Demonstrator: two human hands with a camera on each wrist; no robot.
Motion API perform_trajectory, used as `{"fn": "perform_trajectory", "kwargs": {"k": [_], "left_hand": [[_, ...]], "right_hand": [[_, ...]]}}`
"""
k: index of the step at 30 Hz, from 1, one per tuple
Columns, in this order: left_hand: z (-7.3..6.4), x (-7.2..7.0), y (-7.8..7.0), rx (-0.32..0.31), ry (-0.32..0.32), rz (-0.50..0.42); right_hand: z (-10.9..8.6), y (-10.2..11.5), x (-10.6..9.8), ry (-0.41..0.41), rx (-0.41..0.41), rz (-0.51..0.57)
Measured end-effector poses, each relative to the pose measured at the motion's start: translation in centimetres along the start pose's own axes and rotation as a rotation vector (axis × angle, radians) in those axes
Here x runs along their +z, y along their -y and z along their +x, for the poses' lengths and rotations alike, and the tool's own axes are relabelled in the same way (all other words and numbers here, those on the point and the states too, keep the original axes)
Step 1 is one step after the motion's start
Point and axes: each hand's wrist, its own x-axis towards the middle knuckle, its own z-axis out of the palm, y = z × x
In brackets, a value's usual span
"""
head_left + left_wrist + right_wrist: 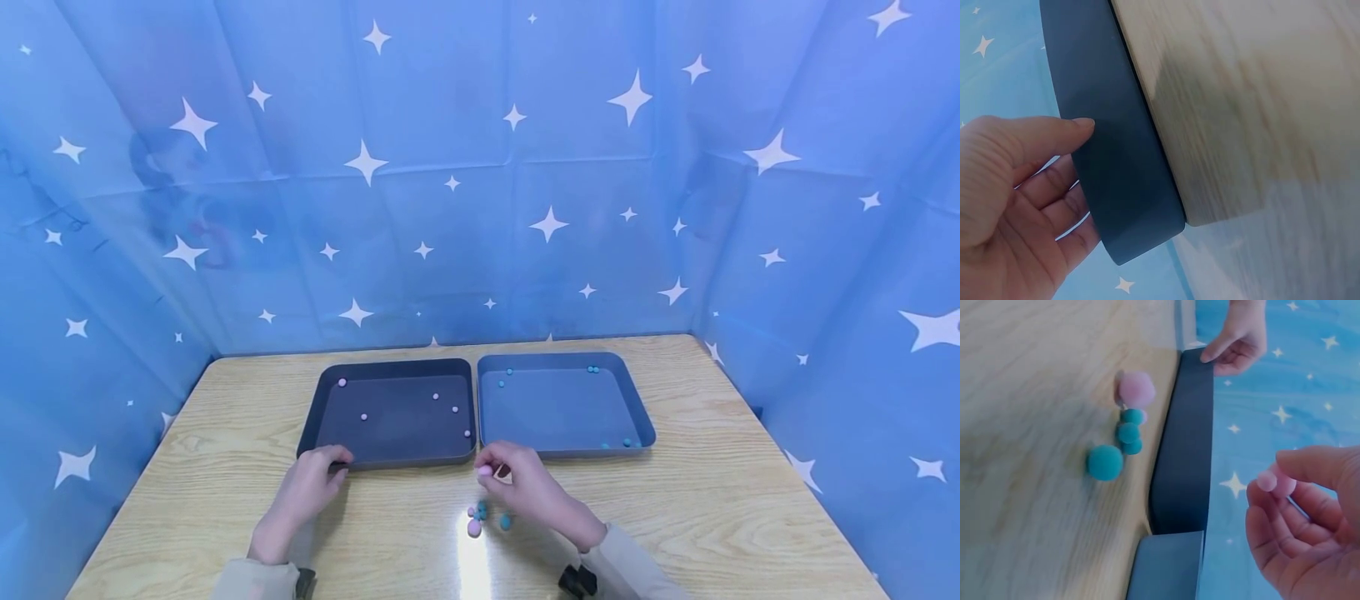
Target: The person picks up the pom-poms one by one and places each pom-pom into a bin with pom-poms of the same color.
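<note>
My left hand [303, 487] grips the near left rim of a dark tray [397, 433]; in the left wrist view, the thumb lies on the outer wall and the fingers are behind it. Over the near edges of the two trays, my right hand [528, 487] pinches two pink pom-poms, a larger one [1283, 485] and a smaller one [1266, 481], between thumb and fingers. Below that hand on the table sit a large pink pom-pom [1137, 389], a large teal pom-pom [1105, 463] and several small ones, mostly teal [1128, 432].
Several pink pom-poms [363, 417] lie scattered inside the dark tray. Beside it on the right stands a blue-grey tray [555, 412] with several teal pom-poms [592, 369] in it. Both trays stand on a wooden table [712, 475], with a starry blue curtain [465, 208] around it.
</note>
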Motion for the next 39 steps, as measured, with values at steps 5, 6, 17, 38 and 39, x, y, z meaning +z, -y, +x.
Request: {"fn": "perform_trajectory", "kwargs": {"k": [5, 6, 17, 38, 39], "left_hand": [[0.0, 0.2, 0.2, 0.004, -0.011, 0.007], [0.0, 0.2, 0.2, 0.002, -0.012, 0.006], [0.0, 0.3, 0.4, -0.001, -0.011, 0.003], [0.0, 0.4, 0.5, 0.011, -0.024, 0.002], [0.0, 0.3, 0.5, 0.01, -0.023, 0.001]], "right_hand": [[0.7, 0.1, 0.0, -0.027, -0.013, 0.005], [0.8, 0.1, 0.0, -0.03, -0.015, 0.008], [2.5, 0.4, 0.2, -0.057, -0.028, 0.063], [6.2, 1.4, 0.8, -0.067, 0.054, 0.109], [6.4, 1.3, 0.9, -0.066, 0.064, 0.114]]}}
